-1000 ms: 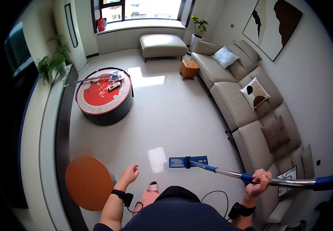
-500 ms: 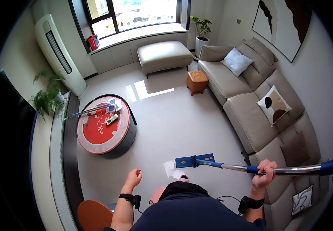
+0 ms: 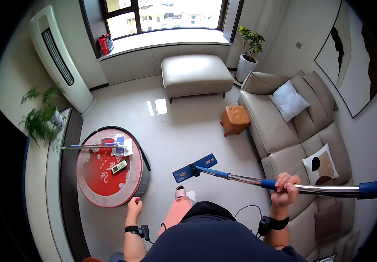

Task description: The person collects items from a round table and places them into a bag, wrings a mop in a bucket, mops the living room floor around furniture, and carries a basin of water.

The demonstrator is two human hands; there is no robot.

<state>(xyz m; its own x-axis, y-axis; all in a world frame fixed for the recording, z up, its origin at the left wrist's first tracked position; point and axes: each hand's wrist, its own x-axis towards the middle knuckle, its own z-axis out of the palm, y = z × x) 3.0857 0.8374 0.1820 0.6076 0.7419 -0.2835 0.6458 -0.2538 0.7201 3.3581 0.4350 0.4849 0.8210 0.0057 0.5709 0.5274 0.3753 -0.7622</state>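
Note:
My right hand [image 3: 285, 190] is wrapped round the handle of a flat mop [image 3: 249, 179], a metal pole with blue grips. Its blue rectangular head [image 3: 194, 168] lies slantwise on the pale floor, ahead of my feet. Low on the left hangs my left hand [image 3: 134, 207], fingers curled with nothing visible in them. It is closest to the round coffee table [image 3: 86, 195], which has a red and pink cover. On that table lie a white remote control [image 3: 119, 167], another metal pole [image 3: 94, 146] and some papers [image 3: 128, 147].
A beige sofa [image 3: 280, 163] with cushions lines the right side, an orange stool [image 3: 235, 118] at its far end. A beige ottoman [image 3: 197, 72] stands below the window. Along the left run a low cabinet [image 3: 73, 174] with a potted fern [image 3: 56, 118] and a tall air conditioner [image 3: 57, 56].
The view has moved forward, and one foot has stepped ahead. The mop head has turned to a slant and shifted left and up in view. My right hand keeps its grip.

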